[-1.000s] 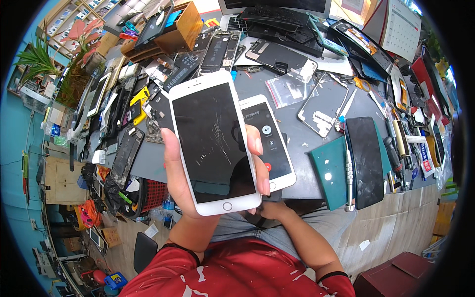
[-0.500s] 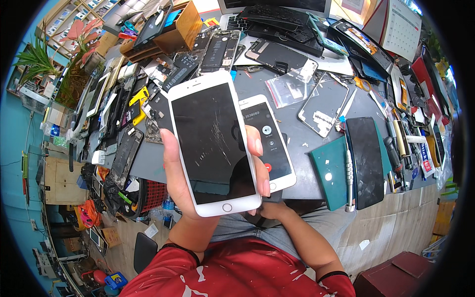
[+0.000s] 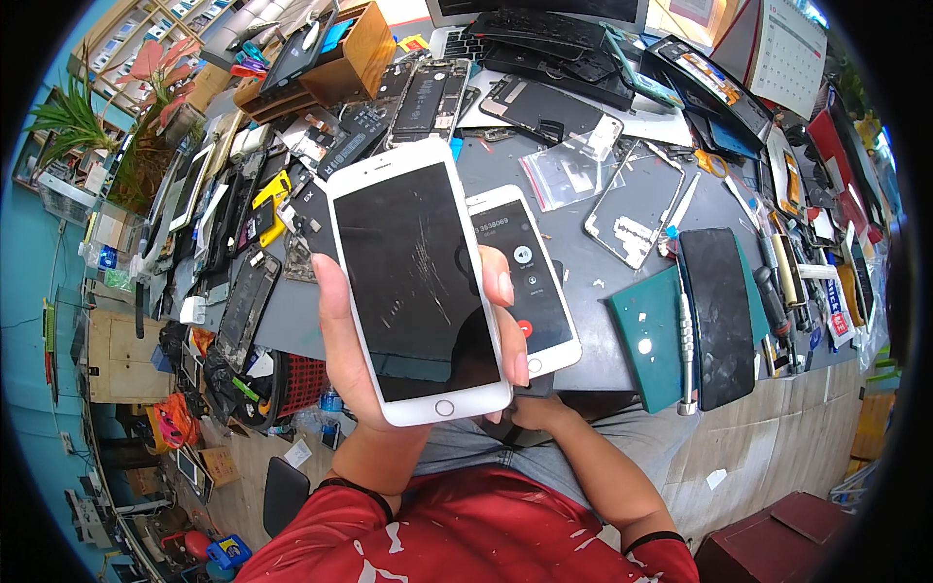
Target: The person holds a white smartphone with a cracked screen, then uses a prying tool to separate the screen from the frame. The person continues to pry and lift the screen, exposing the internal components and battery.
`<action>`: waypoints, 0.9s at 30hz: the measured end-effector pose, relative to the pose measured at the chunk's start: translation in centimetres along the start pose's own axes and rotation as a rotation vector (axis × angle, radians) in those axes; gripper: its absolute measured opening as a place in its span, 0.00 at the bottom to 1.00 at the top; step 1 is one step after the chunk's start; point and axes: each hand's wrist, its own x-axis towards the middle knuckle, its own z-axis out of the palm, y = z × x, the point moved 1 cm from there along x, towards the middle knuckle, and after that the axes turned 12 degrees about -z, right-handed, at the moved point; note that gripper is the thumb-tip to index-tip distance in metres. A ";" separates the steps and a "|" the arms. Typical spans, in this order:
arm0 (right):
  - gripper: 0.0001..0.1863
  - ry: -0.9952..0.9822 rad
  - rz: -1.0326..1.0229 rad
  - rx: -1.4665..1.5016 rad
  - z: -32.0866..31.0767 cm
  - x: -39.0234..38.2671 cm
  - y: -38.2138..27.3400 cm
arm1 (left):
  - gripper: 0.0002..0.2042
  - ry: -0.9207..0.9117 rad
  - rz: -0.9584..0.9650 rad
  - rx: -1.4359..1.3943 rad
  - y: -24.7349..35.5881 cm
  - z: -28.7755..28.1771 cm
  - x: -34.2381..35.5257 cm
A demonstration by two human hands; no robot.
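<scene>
My left hand (image 3: pixel 350 360) is wrapped round a white smartphone (image 3: pixel 423 282), held upright above the bench edge with its dark screen toward me. Fine scratches cross that screen, and a round home button sits at its lower end. Behind it, a second white smartphone (image 3: pixel 546 301) lies on the bench with a lit call screen, its left part covered by the held one. My right hand (image 3: pixel 533 412) rests low over my lap, just under the bench edge. Its fingers are hidden behind the held phone and in shadow.
On the right, a dark phone (image 3: pixel 719 321) and a metal screwdriver (image 3: pixel 686 340) lie on a green pad (image 3: pixel 637 335). Opened phones and parts (image 3: pixel 428 102) crowd the back and left. A wooden organizer (image 3: pixel 364 58) stands at the back, near a laptop (image 3: pixel 462 44).
The held phone and my left hand have shifted very slightly to the left. My right hand stays where it was.
</scene>
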 end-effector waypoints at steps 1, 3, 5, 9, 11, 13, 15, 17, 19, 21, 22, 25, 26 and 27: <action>0.33 0.004 0.006 -0.007 -0.4 -0.3 -0.5 | 0.47 0.006 0.003 -0.002 0.0 0.0 -0.1; 0.33 0.011 0.003 0.002 -0.5 -0.4 -0.6 | 0.47 0.015 0.006 0.001 0.0 0.1 -0.1; 0.34 0.016 -0.016 0.035 0.4 -0.1 0.4 | 0.47 0.023 0.004 0.008 -0.1 0.1 -0.2; 0.39 0.101 -0.085 0.013 1.3 0.4 1.6 | 0.47 0.028 0.000 0.023 0.0 0.1 -0.2; 0.40 0.125 -0.111 -0.024 1.8 0.6 2.0 | 0.46 0.037 -0.003 0.018 0.0 0.1 -0.2; 0.40 0.118 -0.116 -0.036 1.8 0.8 2.1 | 0.46 0.038 -0.008 0.013 0.0 0.1 -0.2; 0.39 0.100 -0.107 -0.042 1.5 0.8 2.0 | 0.46 0.038 -0.007 0.011 0.0 0.1 -0.2; 0.37 0.087 -0.095 -0.053 1.0 0.4 1.4 | 0.46 0.037 -0.001 0.012 0.1 0.1 -0.3; 0.36 0.058 -0.088 -0.042 1.4 0.6 1.8 | 0.46 0.026 0.002 0.017 0.0 0.1 -0.2; 0.36 0.043 -0.071 -0.021 1.3 0.6 1.8 | 0.46 0.019 0.005 0.015 0.0 0.0 -0.2; 0.36 0.043 -0.057 -0.005 1.2 0.5 1.6 | 0.46 0.020 0.007 0.010 -0.1 0.0 -0.2; 0.37 0.038 -0.032 0.016 0.9 0.4 1.2 | 0.46 0.015 0.012 0.007 -0.1 -0.1 -0.2; 0.38 0.036 -0.026 0.019 0.9 0.4 1.1 | 0.46 0.012 0.012 0.009 0.0 -0.1 -0.2; 0.38 0.049 -0.033 0.007 0.9 0.4 1.1 | 0.46 0.010 0.012 0.011 0.0 -0.1 -0.2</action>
